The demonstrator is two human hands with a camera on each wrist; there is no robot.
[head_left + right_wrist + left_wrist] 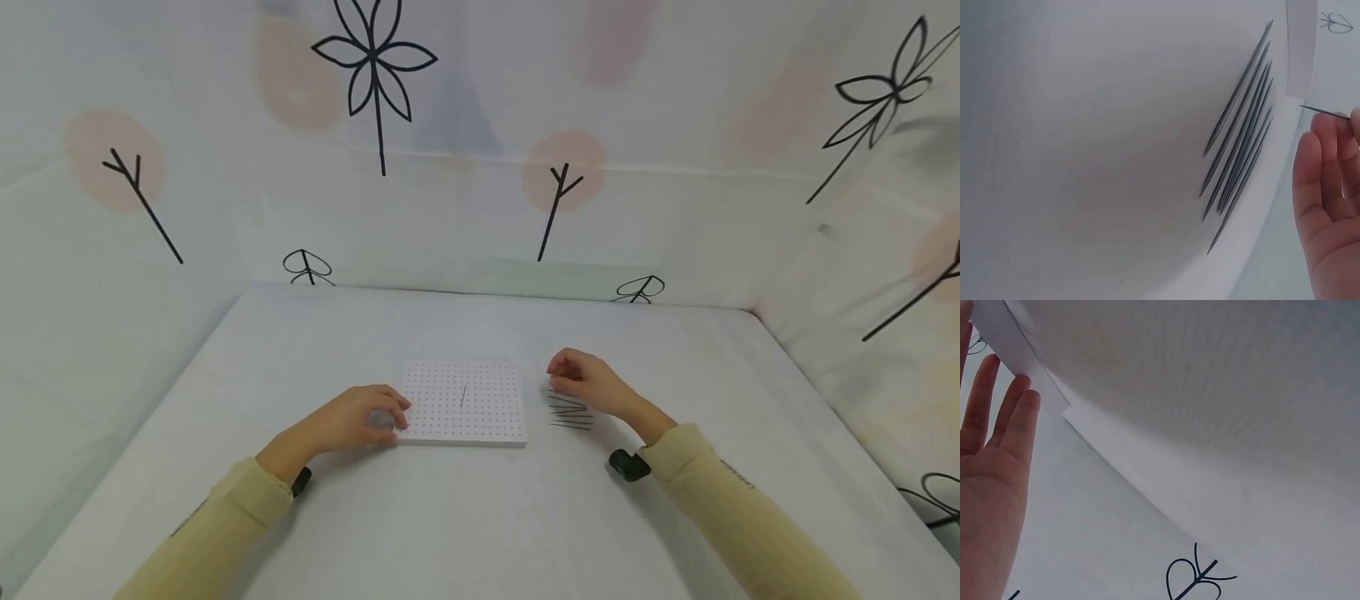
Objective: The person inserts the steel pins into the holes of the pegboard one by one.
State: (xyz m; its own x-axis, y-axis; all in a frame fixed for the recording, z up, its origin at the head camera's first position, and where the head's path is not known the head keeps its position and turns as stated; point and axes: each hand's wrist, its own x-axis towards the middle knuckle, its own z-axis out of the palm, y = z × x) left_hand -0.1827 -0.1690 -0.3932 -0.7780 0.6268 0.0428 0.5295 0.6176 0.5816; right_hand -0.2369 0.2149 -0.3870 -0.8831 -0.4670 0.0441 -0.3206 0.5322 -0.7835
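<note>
pale khaki sleeves (pixel 206 529) with broad cuffs (pixel 678 447) and dark lettering (pixel 737 474), too small to read; a black rounded device (pixel 628 465) shows at each wrist.

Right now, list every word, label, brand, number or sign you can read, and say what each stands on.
Readable text: none.
Left sleeve: dark marking, too small to read.
Right sleeve: lettering-like marking, too small to read.
White board: no lettering visible, only rows of dots.

A flat white tabletop (pixel 465 525) meets pale fabric walls (pixel 450 225) at back and sides, printed with black-outlined flowers (pixel 372 55), forked black twigs (pixel 552 218) and round peach patches (pixel 588 158).
</note>
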